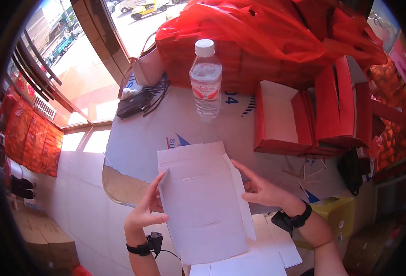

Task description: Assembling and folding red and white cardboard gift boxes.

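Observation:
A white cardboard box blank (203, 198) is held over the table's near edge. Its right side flap stands partly folded up, and a short flap on its left is bent up too. At the left edge, my left hand (146, 207) grips the blank, thumb toward its face and the other fingers partly hidden behind. My right hand (263, 187) grips the opposite edge by the folded flap, with its fingers curled. Beneath the blank lie more white flat cardboard pieces (269, 246), close to my body. Each wrist wears a black strap with a small device.
A water bottle (206, 80) stands on the grey-covered table (134, 147). Open red boxes (283, 122) sit at the right, below a big red plastic bag (267, 41). A black pouch (134, 105), a pink handbag (148, 66) and a yellow stool (338, 216) are nearby.

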Demonstrator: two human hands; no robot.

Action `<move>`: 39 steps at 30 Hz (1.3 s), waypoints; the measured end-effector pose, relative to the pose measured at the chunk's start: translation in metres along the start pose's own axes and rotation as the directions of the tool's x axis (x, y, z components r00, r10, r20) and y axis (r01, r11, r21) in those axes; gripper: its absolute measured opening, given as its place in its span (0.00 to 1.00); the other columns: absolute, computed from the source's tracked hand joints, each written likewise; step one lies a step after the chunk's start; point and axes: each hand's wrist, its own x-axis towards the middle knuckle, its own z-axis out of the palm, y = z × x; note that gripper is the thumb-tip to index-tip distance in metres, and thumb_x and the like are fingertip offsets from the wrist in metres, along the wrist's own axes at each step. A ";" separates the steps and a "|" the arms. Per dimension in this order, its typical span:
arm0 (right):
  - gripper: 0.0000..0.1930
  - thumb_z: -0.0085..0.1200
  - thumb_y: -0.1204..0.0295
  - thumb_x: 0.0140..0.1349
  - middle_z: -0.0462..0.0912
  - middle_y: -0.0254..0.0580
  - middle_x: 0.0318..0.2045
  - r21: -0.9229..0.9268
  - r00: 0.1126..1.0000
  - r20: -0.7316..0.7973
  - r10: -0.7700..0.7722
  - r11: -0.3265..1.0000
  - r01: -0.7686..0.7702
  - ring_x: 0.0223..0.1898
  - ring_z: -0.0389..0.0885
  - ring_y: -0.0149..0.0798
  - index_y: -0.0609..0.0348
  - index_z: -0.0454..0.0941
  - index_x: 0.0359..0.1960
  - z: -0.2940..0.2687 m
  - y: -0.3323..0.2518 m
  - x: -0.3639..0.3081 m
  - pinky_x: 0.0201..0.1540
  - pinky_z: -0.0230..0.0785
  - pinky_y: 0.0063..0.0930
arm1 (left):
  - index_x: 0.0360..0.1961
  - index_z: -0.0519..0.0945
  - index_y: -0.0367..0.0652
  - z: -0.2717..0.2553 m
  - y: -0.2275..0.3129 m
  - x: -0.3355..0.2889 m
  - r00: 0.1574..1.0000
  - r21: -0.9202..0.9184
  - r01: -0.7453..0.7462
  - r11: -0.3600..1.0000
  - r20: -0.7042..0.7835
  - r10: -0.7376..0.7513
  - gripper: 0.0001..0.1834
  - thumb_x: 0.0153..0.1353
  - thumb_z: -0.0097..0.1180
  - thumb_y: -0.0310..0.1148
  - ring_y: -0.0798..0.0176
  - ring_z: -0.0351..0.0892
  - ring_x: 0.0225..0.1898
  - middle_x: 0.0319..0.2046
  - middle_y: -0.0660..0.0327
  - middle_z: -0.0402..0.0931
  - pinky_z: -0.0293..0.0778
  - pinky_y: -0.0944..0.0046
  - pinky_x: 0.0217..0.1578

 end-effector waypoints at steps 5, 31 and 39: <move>0.34 0.46 0.77 0.63 0.77 0.37 0.37 -0.057 0.998 0.039 -0.055 0.997 0.058 0.37 0.76 0.26 0.45 0.50 0.70 -0.003 0.005 0.003 0.38 0.73 0.23 | 0.68 0.53 0.46 -0.005 -0.005 -0.005 0.998 0.066 0.016 0.998 0.057 -0.020 0.52 0.42 0.69 0.31 0.59 0.70 0.55 0.56 0.54 0.63 0.75 0.58 0.50; 0.17 0.44 0.62 0.72 0.65 0.38 0.61 0.138 0.985 -0.171 -0.004 0.990 0.029 0.42 0.79 0.26 0.57 0.78 0.53 -0.009 0.006 0.001 0.38 0.76 0.21 | 0.47 0.70 0.42 0.067 -0.010 0.028 0.857 -0.325 -0.187 0.927 -0.515 -0.007 0.21 0.55 0.54 0.41 0.64 0.72 0.48 0.48 0.58 0.70 0.72 0.65 0.48; 0.08 0.47 0.69 0.70 0.77 0.30 0.39 0.322 0.926 -0.374 -0.039 0.931 0.170 0.30 0.73 0.18 0.55 0.73 0.47 0.008 0.006 0.002 0.24 0.59 0.11 | 0.48 0.72 0.42 0.069 -0.020 0.034 0.787 -0.271 -0.416 0.868 -0.585 0.195 0.19 0.56 0.61 0.34 0.65 0.72 0.47 0.44 0.58 0.72 0.68 0.66 0.51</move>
